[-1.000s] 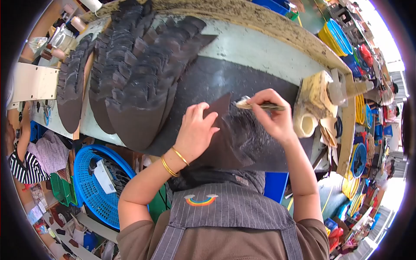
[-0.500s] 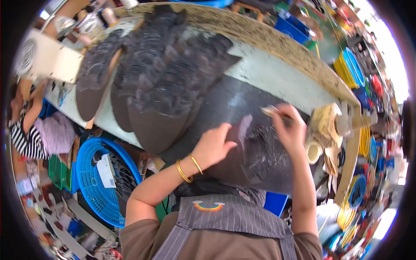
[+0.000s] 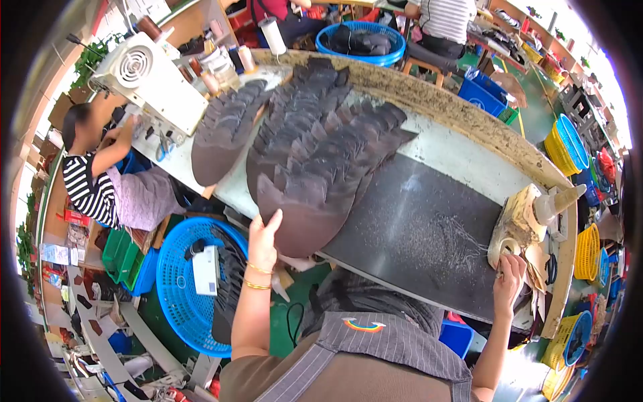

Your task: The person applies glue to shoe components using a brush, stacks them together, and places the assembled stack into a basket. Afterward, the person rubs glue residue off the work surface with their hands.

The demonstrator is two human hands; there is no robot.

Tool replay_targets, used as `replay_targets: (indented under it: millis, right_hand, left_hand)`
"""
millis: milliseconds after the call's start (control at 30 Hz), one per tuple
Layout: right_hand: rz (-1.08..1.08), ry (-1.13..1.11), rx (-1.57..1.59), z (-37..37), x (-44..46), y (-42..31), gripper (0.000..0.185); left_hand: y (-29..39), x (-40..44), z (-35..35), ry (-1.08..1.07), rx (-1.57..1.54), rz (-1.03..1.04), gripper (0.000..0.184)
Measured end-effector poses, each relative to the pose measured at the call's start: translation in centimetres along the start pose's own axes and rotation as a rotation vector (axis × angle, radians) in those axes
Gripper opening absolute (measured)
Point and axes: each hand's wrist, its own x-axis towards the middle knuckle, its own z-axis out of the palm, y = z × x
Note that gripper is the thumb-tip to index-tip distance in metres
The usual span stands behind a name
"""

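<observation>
My left hand (image 3: 263,242) is at the near edge of the closest stack of dark brown leather-like pieces (image 3: 301,224), with thumb and fingers stretched apart. Those pieces overlap like scales, their upper parts dark and glossy. At the right, the closed fingers of my right hand (image 3: 509,276) hold a small brush, mostly hidden, at the mouth of a crusted pale pot (image 3: 507,246). Between my hands lies a black work board (image 3: 408,228) with pale specks and thin strands on its surface.
A white sewing machine (image 3: 151,80) stands at the left end of the bench, a person in a striped top (image 3: 90,187) beside it. A blue basket (image 3: 175,288) with dark pieces sits below left. A raised ledge (image 3: 462,110) borders the bench.
The piece under my hands has left the board. My left hand moved left to the stack; my right hand moved right and down with the brush to the pot. The view has shifted.
</observation>
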Motion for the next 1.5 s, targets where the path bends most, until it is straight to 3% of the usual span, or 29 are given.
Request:
replay_targets:
  millis: [33, 67, 167, 200, 300, 367, 433, 500, 567, 633, 700, 800, 900, 933, 1033, 1167, 1267, 1300, 1333, 1400, 1433, 1500]
  right_hand:
    - [-0.005, 0.011, -0.011, -0.1, 0.0, -0.2, 0.046]
    - [0.045, -0.037, -0.020, -0.6, -0.1, -0.9, 0.065]
    - [0.056, 0.043, 0.038, -4.4, 0.8, -5.1, 0.082]
    - [-0.002, 0.072, 0.081, -5.3, 1.8, -6.2, 0.075]
    - [0.148, -0.011, 0.532, -5.0, 7.6, -10.8, 0.061]
    - [0.151, -0.149, 0.769, -1.2, 13.4, -13.3, 0.047]
    - [0.286, -0.267, 0.866, 6.4, 19.2, -14.0, 0.042]
    - [0.381, -0.347, 0.912, 17.1, 25.6, -11.1, 0.044]
    - [0.647, -0.417, 1.025, 23.2, 31.3, -9.5, 0.057]
    - [0.796, -0.336, 1.083, 24.5, 33.2, -11.4, 0.066]
    - [1.051, -0.366, 1.396, 29.5, 36.2, -8.7, 0.057]
    - [1.130, -0.577, 1.750, 30.8, 36.3, -8.2, 0.042]
    - [0.724, -0.781, 1.783, 28.1, 34.6, -11.1, 0.029]
    - [0.791, -0.702, 1.631, 25.4, 33.7, -14.6, 0.023]
    - [0.796, -0.599, 1.550, 28.4, 33.8, -14.7, 0.017]
    - [0.680, -0.563, 1.573, 29.4, 34.0, -14.4, 0.018]
    - [0.687, -0.410, 1.613, 24.4, 32.0, -18.3, 0.016]
    - [0.653, -0.428, 1.590, 23.9, 31.5, -17.9, 0.015]
    - [0.656, -0.420, 1.634, 22.3, 30.9, -18.3, 0.017]
    - [0.593, -0.432, 1.634, 25.0, 30.2, -15.2, 0.021]
    - [0.609, -0.457, 1.682, 24.4, 29.7, -15.3, 0.024]
    - [0.659, -0.527, 1.746, 22.2, 29.1, -16.2, 0.026]
  left_hand:
    - [-1.4, 1.0, -0.9, 0.057, 0.051, 0.016, 0.027]
    - [-1.7, 1.2, -0.7, 0.081, 0.053, 0.019, 0.029]
    - [-2.3, 1.4, -0.3, 0.112, 0.065, 0.014, 0.034]
    - [-2.1, 1.5, 0.0, 0.108, 0.060, -0.011, 0.034]
    - [-0.9, 1.2, 0.0, 0.025, -0.034, -0.163, 0.032]
    - [-0.4, 1.9, -0.5, -0.066, -0.134, -0.292, 0.029]
    - [-0.3, 2.5, -1.3, -0.117, -0.283, -0.386, 0.027]
    - [-1.1, 3.3, -2.7, -0.189, -0.361, -0.462, 0.026]
    - [-2.0, 4.3, -3.5, -0.260, -0.339, -0.496, 0.029]
    - [-1.8, 4.4, -2.2, -0.225, -0.251, -0.427, 0.034]
    - [-1.5, 3.9, -1.4, -0.172, -0.189, -0.394, 0.041]
    - [-0.4, 2.2, -0.5, -0.094, -0.057, -0.400, 0.046]
    - [-1.4, 3.0, -0.5, -0.153, -0.100, -0.264, 0.046]
    - [-1.6, 3.4, -0.8, -0.180, -0.133, -0.279, 0.046]
    - [-2.5, 4.2, -1.3, -0.225, -0.217, -0.323, 0.045]
    - [-2.0, 4.4, -1.1, -0.214, -0.245, -0.367, 0.043]
    - [-0.5, 4.2, -0.9, -0.139, -0.220, -0.392, 0.035]
    - [-0.3, 4.1, -0.8, -0.151, -0.223, -0.435, 0.034]
    - [-3.1, 4.6, -3.0, -0.192, -0.123, -0.345, 0.032]
    - [-3.0, 5.1, -2.9, -0.207, -0.163, -0.382, 0.031]
    - [0.5, 4.8, -0.7, -0.157, -0.277, -0.518, 0.031]
    - [0.7, 5.3, -0.5, -0.124, -0.233, -0.494, 0.032]
